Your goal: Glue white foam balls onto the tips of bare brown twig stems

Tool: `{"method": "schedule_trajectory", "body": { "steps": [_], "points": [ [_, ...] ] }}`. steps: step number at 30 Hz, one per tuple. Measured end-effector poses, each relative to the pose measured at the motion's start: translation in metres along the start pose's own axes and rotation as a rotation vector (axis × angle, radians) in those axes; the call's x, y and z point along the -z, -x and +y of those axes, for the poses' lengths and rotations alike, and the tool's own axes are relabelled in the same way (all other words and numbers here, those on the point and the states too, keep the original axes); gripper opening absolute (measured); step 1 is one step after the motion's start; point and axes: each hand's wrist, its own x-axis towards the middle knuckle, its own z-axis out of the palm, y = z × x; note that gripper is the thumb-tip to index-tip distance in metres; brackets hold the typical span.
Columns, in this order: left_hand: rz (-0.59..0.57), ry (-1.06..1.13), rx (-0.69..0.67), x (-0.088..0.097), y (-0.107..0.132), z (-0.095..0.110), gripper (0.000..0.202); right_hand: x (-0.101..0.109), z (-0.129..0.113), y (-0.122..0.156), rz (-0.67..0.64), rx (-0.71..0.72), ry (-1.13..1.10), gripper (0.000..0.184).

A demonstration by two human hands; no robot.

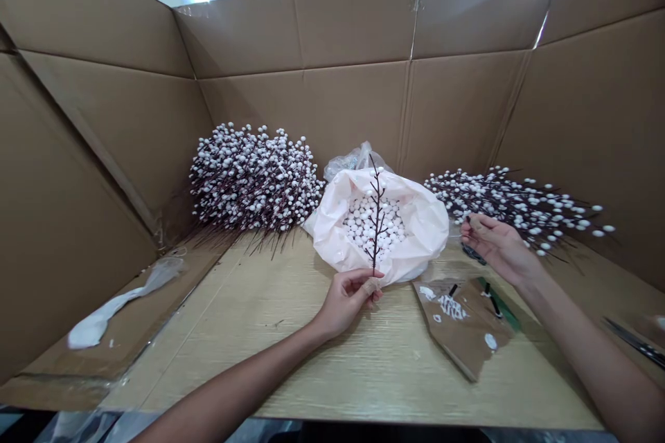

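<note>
My left hand (pixel 349 296) pinches the bottom of a bare dark twig (pixel 376 211) and holds it upright in front of a pink plastic bag (pixel 426 225) filled with small white foam balls (pixel 371 221). My right hand (pixel 496 243) hovers to the right of the bag, fingers loosely curled around a small dark object I cannot make out. It is just in front of a pile of berry-covered branches (pixel 519 204) lying on the right.
A large heap of white-berried branches (pixel 254 176) rests at the back left. A cardboard scrap (pixel 465 332) smeared with white glue lies on the wooden table (pixel 291 360). A white plastic bag (pixel 122 301) lies left. Cardboard walls (pixel 353 69) enclose the table.
</note>
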Motion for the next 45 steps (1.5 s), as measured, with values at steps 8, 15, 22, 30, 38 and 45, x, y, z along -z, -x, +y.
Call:
{"method": "schedule_trajectory", "body": {
  "steps": [8, 15, 22, 30, 38, 45],
  "points": [
    [-0.004, -0.002, 0.007, 0.000, 0.000, 0.000, 0.047, -0.005, -0.003, 0.004, 0.001, -0.062, -0.049, 0.033],
    [-0.011, 0.000, 0.012, 0.000, 0.000, 0.000, 0.047, -0.007, -0.005, 0.005, -0.007, -0.081, -0.084, 0.033],
    [-0.017, -0.010, 0.006, 0.000, 0.000, 0.002, 0.049, -0.009, -0.007, 0.006, 0.024, -0.086, -0.092, 0.036],
    [-0.020, -0.015, -0.001, 0.000, -0.001, 0.000, 0.049, -0.012, -0.008, 0.008, 0.042, -0.083, -0.096, 0.041],
    [-0.025, -0.008, 0.003, 0.001, -0.001, 0.000, 0.053, -0.012, -0.008, 0.009, 0.046, -0.069, -0.086, 0.037],
    [-0.029, -0.018, 0.002, 0.001, -0.001, -0.001, 0.051, -0.013, -0.007, 0.009, 0.017, -0.072, -0.040, 0.039]
  ]
}}
